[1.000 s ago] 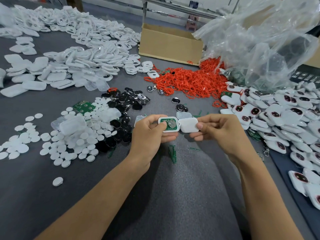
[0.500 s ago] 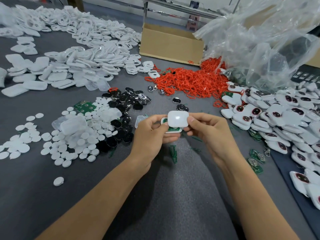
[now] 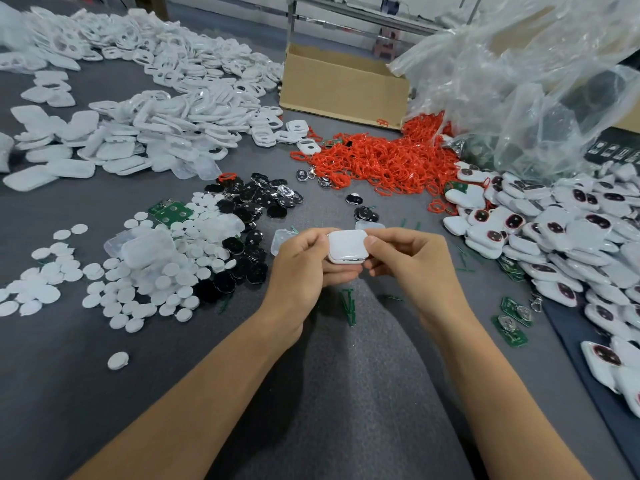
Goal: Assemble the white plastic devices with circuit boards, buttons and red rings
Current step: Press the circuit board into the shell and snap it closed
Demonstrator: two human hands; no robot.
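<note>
We held the white device [image 3: 347, 244] up between both hands, just above the grey worktop [image 3: 104, 375]. The left hand [image 3: 304, 268] gripped its left side, fingers [image 3: 306, 241] curled round the edge. The right hand [image 3: 412, 261] pinched its right side, thumb on the top corner and the rest curled underneath. Closed face was up, with a seam visible along the near edge.

Relative to the fingers:
- Clear cover [image 3: 280, 239] lay just behind the left fingers. We couldn't tell whether they touched.
- Green slivers [image 3: 349, 303] lay on the worktop on the near side, between the wrists.
- White round buttons [image 3: 166, 271] and black parts [image 3: 249, 202] were to the left, near.
- Red rings [image 3: 384, 161] were heaped well beyond, in front of the cardboard box [image 3: 343, 88].
- Finished devices [image 3: 554, 237] were piled to the right, under the plastic bag [image 3: 536, 81].
- Loose circuit boards [image 3: 512, 320] lay right of the right wrist.
- Empty white shells [image 3: 156, 116] were far beyond, to the left.
</note>
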